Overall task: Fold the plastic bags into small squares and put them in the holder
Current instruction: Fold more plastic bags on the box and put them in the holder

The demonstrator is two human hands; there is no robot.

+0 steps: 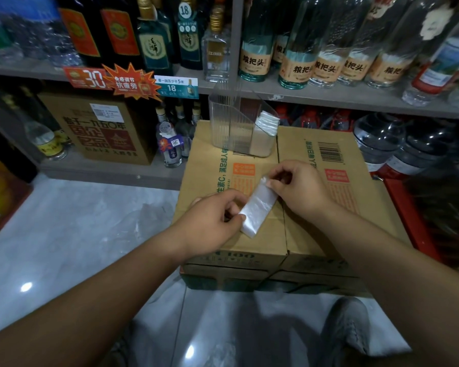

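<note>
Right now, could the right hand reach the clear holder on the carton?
Probably yes: the holder stands just beyond the right hand on the same carton, with nothing between them, though that hand pinches the bag strip.

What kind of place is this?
Probably a small liquor shop: shelves full of bottles, price tags on the shelf edge, and cartons stacked on the floor.

Head-worn view, close, forward and down.

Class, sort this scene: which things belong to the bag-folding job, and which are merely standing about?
In the job: plastic bag, left hand, right hand, holder, folded bags inside it.
Standing about: shelf bottles, price tags, carton on lower shelf, shoe.
</note>
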